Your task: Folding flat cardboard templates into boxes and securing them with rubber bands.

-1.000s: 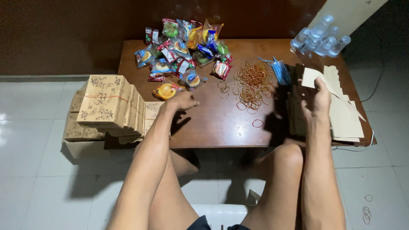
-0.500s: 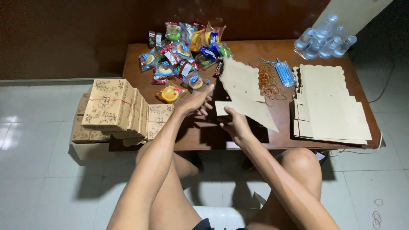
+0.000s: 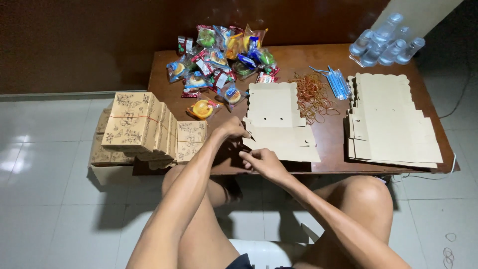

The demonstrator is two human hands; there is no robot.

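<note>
Upper centre of frame: heap of colourful snack packets on brown wooden table. Right of it, tangle of rubber bands, then bundle of blue straws. Upper right: clear plastic bottles. Right: stack of flat cardboard blanks. Left: folded printed boxes.

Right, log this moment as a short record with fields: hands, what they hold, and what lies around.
left hand: on the near left edge of the flat cardboard box blank
right hand: pinching the blank's near edge
table: brown wood
right of blank: stack of flat blanks, rubber bands, blue straws
far side: snack packets, water bottles
left: folded boxes
</note>
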